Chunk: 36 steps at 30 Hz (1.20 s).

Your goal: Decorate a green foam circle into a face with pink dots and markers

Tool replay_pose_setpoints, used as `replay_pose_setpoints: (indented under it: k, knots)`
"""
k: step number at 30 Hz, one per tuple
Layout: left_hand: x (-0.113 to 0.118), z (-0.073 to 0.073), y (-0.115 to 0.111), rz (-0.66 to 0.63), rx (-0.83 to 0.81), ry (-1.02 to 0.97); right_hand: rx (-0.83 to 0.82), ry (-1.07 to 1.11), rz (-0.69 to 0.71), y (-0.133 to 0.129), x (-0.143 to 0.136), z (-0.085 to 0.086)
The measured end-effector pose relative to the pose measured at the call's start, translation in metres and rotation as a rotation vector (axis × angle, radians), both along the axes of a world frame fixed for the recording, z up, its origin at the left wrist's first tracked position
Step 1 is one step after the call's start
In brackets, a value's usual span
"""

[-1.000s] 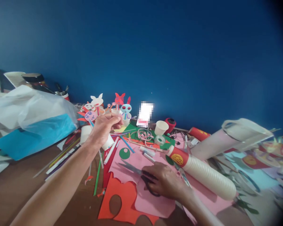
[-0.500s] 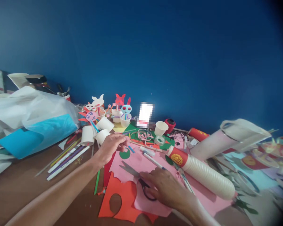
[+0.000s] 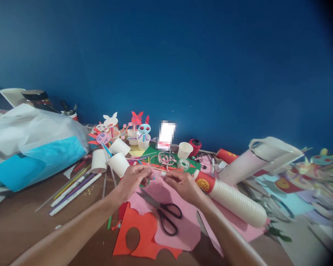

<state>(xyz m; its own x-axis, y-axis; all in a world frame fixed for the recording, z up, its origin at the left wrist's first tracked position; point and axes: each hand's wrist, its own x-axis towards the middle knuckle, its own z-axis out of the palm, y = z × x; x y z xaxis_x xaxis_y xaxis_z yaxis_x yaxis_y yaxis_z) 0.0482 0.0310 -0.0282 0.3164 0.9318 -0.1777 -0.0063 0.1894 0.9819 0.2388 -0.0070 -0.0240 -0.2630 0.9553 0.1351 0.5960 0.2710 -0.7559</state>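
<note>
My left hand (image 3: pixel 134 178) is closed in a pinch above the pink paper (image 3: pixel 180 234); what its fingertips hold is too small to make out. Facing it, my right hand (image 3: pixel 182 184) pinches a small white piece (image 3: pixel 163 173). A narrow gap separates the two hands. Below them, scissors with black handles (image 3: pixel 170 218) lie on the pink paper, blades pointing up and left, no hand on them. Orange paper with cut-out holes (image 3: pixel 148 236) is partly under the pink sheet. A roll of clear tape (image 3: pixel 183 164) lies beyond my right hand.
A long stack of paper cups (image 3: pixel 235 201) lies to the right, near a white pitcher (image 3: pixel 246 164). Loose paper cups (image 3: pixel 118 164) and paper animal figures (image 3: pixel 144 130) stand behind. Pens (image 3: pixel 74 194) and a plastic bag (image 3: pixel 44 129) are at left. A blue wall (image 3: pixel 166 66) rises behind.
My right hand has let go of the scissors and moved up beside my left hand, now pinching a small white piece. The scissors stay on the paper. The view has shifted slightly.
</note>
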Motion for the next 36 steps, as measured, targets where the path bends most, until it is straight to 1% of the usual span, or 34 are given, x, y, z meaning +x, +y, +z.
replay_pose_setpoints:
  k: [3,5,10,12,14,16,18,19,21,24,26,29,36]
  knots:
    - [0.002,-0.001,-0.001,-0.002,0.019,0.007,-0.029,0.16,-0.062,0.018,-0.017,-0.004]
    - [0.001,-0.003,0.0,-0.007,0.044,0.004,-0.035,0.215,-0.073,0.025,-0.027,-0.005]
    - [0.0,-0.011,0.004,-0.019,0.105,0.06,-0.024,0.235,-0.087,0.03,-0.036,-0.011]
    - [-0.002,-0.011,0.006,-0.051,0.113,0.095,-0.028,0.227,-0.099,0.031,-0.036,-0.013]
    - [-0.005,-0.007,0.01,-0.092,0.134,0.152,-0.03,0.232,-0.108,0.031,-0.034,-0.015]
    - [-0.012,-0.002,0.017,-0.108,0.222,0.268,-0.036,0.25,-0.108,0.032,-0.031,-0.015]
    - [-0.018,0.001,0.025,-0.089,0.42,0.466,-0.045,0.268,-0.106,0.033,-0.028,-0.015]
    - [-0.021,0.001,0.028,-0.099,0.516,0.577,-0.049,0.272,-0.103,0.033,-0.026,-0.015]
    - [-0.023,-0.003,0.033,-0.16,0.646,0.798,-0.058,0.275,-0.092,0.034,-0.024,-0.015]
    - [-0.018,-0.013,0.033,-0.27,0.755,1.086,-0.08,0.282,-0.072,0.034,-0.023,-0.016]
    - [-0.013,-0.019,0.031,-0.322,0.818,1.235,-0.097,0.281,-0.063,0.034,-0.023,-0.017]
    - [-0.007,-0.024,0.029,-0.377,0.852,1.339,-0.109,0.264,-0.05,0.034,-0.022,-0.02]
    - [-0.005,-0.022,0.031,-0.429,0.807,1.367,-0.102,0.242,-0.036,0.036,-0.02,-0.025]
